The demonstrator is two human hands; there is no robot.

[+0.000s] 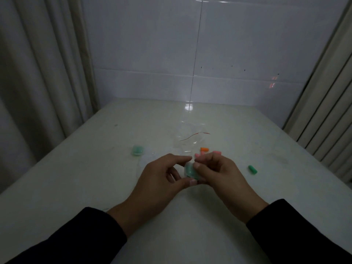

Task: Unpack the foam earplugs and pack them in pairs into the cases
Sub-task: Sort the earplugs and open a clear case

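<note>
A small translucent green case (189, 170) is held above the table between both hands. My left hand (162, 178) pinches it between thumb and forefinger. My right hand (217, 172) grips its right side with thumb and fingers. A second green case (137, 150) lies on the table to the left. Loose earplugs lie beyond my hands: an orange earplug (204, 149), a pink earplug (198, 155), another pink earplug (217, 152) partly hidden behind my right fingers, and a green earplug (252, 169) to the right.
A crumpled clear plastic bag (187, 138) with a thin red tear strip lies behind the earplugs. The pale glossy table (114, 187) meets a white tiled wall at the back. Curtains hang at both sides.
</note>
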